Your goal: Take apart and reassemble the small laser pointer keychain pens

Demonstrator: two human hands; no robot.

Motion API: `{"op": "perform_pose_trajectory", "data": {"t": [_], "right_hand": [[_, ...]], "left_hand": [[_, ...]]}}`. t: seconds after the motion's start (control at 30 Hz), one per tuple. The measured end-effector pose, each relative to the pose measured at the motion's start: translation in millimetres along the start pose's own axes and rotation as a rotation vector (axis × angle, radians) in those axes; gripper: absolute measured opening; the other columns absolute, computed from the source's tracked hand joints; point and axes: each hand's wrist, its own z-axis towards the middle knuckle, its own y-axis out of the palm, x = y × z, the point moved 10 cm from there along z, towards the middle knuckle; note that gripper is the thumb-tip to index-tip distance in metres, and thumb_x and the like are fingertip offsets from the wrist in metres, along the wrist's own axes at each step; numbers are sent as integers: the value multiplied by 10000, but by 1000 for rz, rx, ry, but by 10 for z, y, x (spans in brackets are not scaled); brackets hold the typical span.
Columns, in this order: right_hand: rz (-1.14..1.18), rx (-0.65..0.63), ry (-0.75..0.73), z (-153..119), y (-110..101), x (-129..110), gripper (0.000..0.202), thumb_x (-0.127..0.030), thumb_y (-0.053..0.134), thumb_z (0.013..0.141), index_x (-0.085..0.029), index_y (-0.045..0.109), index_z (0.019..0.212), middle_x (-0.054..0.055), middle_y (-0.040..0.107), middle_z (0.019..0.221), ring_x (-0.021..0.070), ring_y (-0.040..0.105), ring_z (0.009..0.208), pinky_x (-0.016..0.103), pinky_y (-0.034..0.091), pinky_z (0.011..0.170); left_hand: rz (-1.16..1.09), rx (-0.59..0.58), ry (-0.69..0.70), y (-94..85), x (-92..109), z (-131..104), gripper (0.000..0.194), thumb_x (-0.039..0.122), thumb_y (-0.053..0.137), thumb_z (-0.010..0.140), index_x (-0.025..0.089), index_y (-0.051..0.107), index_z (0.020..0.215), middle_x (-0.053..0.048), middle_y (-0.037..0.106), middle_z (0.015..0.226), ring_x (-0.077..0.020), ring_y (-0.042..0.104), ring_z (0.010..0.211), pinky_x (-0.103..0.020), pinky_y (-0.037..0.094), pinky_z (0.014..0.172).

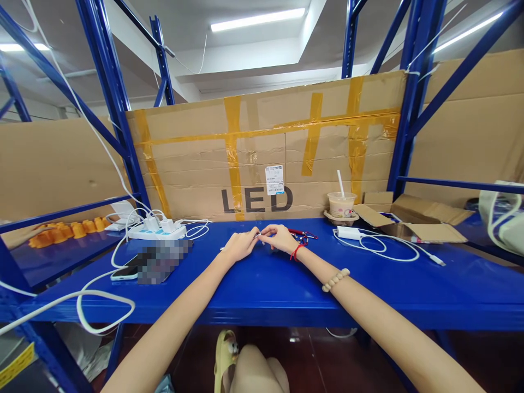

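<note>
Both hands meet over the middle of the blue shelf top. My left hand (241,244) is closed, its fingertips pinched on a small shiny metal piece (258,235) that is too small to name. My right hand (279,238) curls in from the other side, thumb and finger pinched at the same piece. A thin light-coloured end shows just left of my left hand. Behind my right hand lie thin red and dark items (305,236), partly hidden. A red string and a beaded bracelet circle my right wrist and forearm.
A phone (125,272) and a white power strip (158,231) with cables lie left. To the right are a drink cup (342,205), a white charger (349,233) with cable and an open carton (434,232). A cardboard wall (262,153) stands behind. Another person's hand (36,233) is far left.
</note>
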Motion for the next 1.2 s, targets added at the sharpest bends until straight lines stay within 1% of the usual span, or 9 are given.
{"op": "perform_pose_trajectory", "data": {"t": [0.13,0.27,0.47,0.6,0.7,0.9,1.03,1.1,1.2], "right_hand": [[-25,-5,-18,13,7,12,160,-275,597,692,-127,625,745,34,658,676,50,504,345,155,384,336],[-63,0,-42,9,-3,2,177,-293,557,723,-141,643,754,19,651,645,69,534,367,163,388,352],[-116,31,-65,26,-47,8,180,-297,575,724,-166,658,816,25,670,728,64,539,366,176,415,390],[-127,24,-77,43,-28,15,226,-301,558,743,-170,639,908,37,670,792,57,539,373,175,420,391],[-130,13,-90,45,-7,7,249,-316,537,759,-162,628,933,42,665,818,54,533,377,175,412,382],[-146,2,-112,31,8,-15,249,-303,479,792,-159,625,936,19,652,740,47,471,347,187,388,379],[-162,5,-129,28,6,-26,259,-301,456,802,-168,638,928,6,645,696,57,468,361,198,390,404],[-168,12,-145,29,-1,-44,276,-324,452,804,-172,645,931,5,643,678,70,486,394,202,395,423],[-177,26,-172,28,-15,-88,297,-358,475,790,-167,655,927,15,648,683,98,532,496,207,406,467]], "left_hand": [[-1,-3,-14,17,-22,2,246,344,234,908,215,408,1024,-61,657,963,-228,642,810,-279,451,633],[-26,-8,-38,32,-51,6,250,338,227,912,217,411,1030,-65,658,952,-227,642,810,-280,448,632],[-41,-22,-50,56,-62,10,275,357,224,910,215,421,1038,-76,655,955,-238,634,838,-290,450,648],[-46,-6,-54,45,-75,8,278,359,228,908,211,424,1039,-78,657,951,-243,635,834,-296,453,651],[-45,1,-61,40,-90,7,283,360,225,908,213,421,1049,-74,657,953,-238,638,828,-293,454,649],[-12,30,-47,25,-94,15,304,375,217,907,227,435,1058,-54,664,937,-227,639,828,-281,455,650],[-9,48,-51,17,-113,24,297,374,239,905,237,444,1071,-43,666,941,-213,637,836,-264,453,653],[-20,51,-55,15,-121,24,296,367,239,908,239,440,1083,-43,660,968,-208,632,858,-260,453,657],[-39,51,-59,9,-124,17,294,362,229,912,244,435,1086,-38,652,996,-203,625,881,-256,454,657]]}}
